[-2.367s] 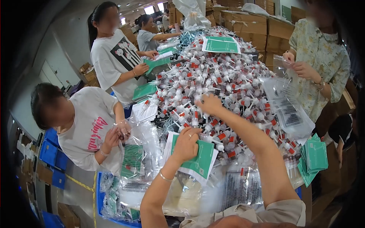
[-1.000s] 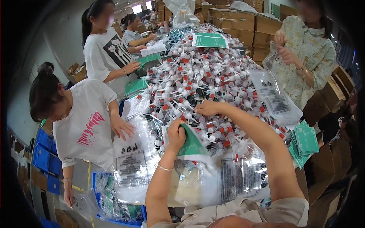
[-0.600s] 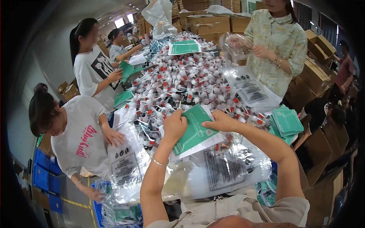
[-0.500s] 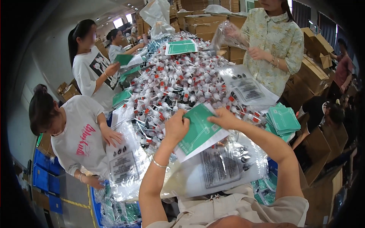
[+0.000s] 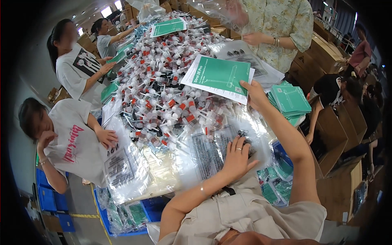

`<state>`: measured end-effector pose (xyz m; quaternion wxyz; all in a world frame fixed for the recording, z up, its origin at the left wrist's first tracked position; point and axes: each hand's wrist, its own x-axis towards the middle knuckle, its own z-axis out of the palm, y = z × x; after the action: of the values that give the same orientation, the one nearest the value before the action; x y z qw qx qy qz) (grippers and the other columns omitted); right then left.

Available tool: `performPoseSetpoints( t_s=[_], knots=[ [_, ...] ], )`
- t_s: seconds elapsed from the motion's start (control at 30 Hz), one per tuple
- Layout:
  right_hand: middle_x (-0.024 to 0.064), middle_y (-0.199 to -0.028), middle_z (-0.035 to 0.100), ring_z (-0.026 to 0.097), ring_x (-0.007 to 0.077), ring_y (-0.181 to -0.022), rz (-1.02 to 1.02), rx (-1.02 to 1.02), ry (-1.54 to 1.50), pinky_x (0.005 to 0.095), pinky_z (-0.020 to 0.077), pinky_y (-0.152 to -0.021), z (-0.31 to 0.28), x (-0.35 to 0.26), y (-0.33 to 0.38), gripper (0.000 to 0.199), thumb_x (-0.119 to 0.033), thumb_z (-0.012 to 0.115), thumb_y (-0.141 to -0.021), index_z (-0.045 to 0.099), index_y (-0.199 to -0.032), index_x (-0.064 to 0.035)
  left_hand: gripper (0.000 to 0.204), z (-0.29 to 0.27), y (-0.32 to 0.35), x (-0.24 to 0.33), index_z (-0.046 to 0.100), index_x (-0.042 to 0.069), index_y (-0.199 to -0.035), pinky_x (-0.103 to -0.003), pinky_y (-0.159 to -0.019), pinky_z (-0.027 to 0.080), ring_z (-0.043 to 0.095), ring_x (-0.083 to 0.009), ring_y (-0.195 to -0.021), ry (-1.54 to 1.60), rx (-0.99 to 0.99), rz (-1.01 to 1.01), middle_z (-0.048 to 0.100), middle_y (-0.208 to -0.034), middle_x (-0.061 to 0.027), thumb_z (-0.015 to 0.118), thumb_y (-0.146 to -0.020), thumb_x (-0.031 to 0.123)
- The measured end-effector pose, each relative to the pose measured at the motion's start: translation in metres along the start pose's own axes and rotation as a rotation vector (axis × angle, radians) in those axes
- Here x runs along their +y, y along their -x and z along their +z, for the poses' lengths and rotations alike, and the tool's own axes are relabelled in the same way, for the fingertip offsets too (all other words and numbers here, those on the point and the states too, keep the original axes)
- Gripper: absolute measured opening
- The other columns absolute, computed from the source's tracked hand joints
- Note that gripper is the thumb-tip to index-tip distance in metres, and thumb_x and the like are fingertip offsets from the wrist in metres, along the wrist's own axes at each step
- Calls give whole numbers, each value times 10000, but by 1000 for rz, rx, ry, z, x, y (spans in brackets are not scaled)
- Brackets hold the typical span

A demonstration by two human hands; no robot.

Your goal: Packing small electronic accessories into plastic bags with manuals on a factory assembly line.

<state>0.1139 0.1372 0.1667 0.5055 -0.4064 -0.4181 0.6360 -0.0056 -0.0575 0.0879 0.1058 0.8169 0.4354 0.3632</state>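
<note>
In my right hand [image 5: 256, 96] is a green booklet [image 5: 218, 77] with white sheets under it, pinched at its lower right corner and raised above the pile. My left hand [image 5: 237, 158] lies open on a stack of clear plastic bags [image 5: 208, 151] with dark print, its fingers slightly apart. Beyond both hands spreads a large heap of small clear bottles [image 5: 171, 81] with white nozzles and red parts. To the right of my right hand sits a stack of similar green booklets [image 5: 290, 99].
Another green booklet [image 5: 168, 27] rests on the heap's far part. Co-workers stand left and across the table; one hand [image 5: 107, 138] touches bags [image 5: 122, 167] at left. A metal wrench [image 5: 152, 156] lies nearby. Blue bins [image 5: 104, 222] and cardboard boxes [image 5: 326, 151] flank the table.
My left hand has let go of the booklet and come down onto the plastic bags. My right hand has carried the booklet farther away and turned it. The left co-worker has raised a hand.
</note>
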Motion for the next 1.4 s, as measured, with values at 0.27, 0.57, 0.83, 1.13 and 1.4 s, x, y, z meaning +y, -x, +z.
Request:
performPoseSetpoints(
  t_s=[0.27,0.57,0.83,1.13,1.4],
  knots=[
    [96,-1024,599,630,198,-847,-43,-60,-161,339,553,-733,9,5,-22,200,-99,473,-917,504,-1081,11,286,24,13,-17,539,57,-915,-611,-983,236,375,-377,-1207,-261,-97,69,483,-1177,-150,644,-773,282],
    [110,-1048,590,623,201,-892,-29,55,-91,334,538,-779,-2,18,-49,214,-80,452,-919,494,-1104,21,81,9,27,-37,555,47,-882,-483,-1049,254,518,-271,-1064,285,13,-45,567,-1024,-102,571,-829,106],
    [117,-1035,595,607,187,-900,-23,-34,-51,325,515,-787,-8,32,-60,211,-50,488,-900,511,-1089,41,119,2,33,-56,546,13,-881,-438,-1019,313,565,-248,-895,701,20,-231,589,-924,-102,493,-899,118],
    [74,-905,606,597,116,-717,-84,117,241,229,469,-541,-89,43,15,227,-41,522,-867,527,-1088,10,83,-5,39,-49,554,-20,-859,-364,-853,438,575,-305,-946,697,154,-110,591,-1004,-169,531,-865,59],
    [104,-885,608,602,210,-805,-991,336,1212,326,481,-726,-50,10,103,353,-51,593,-827,485,-1158,7,66,-12,27,-40,567,14,-834,-373,-796,465,583,-304,-923,402,101,105,596,-1000,-126,594,-775,23]
  ],
)
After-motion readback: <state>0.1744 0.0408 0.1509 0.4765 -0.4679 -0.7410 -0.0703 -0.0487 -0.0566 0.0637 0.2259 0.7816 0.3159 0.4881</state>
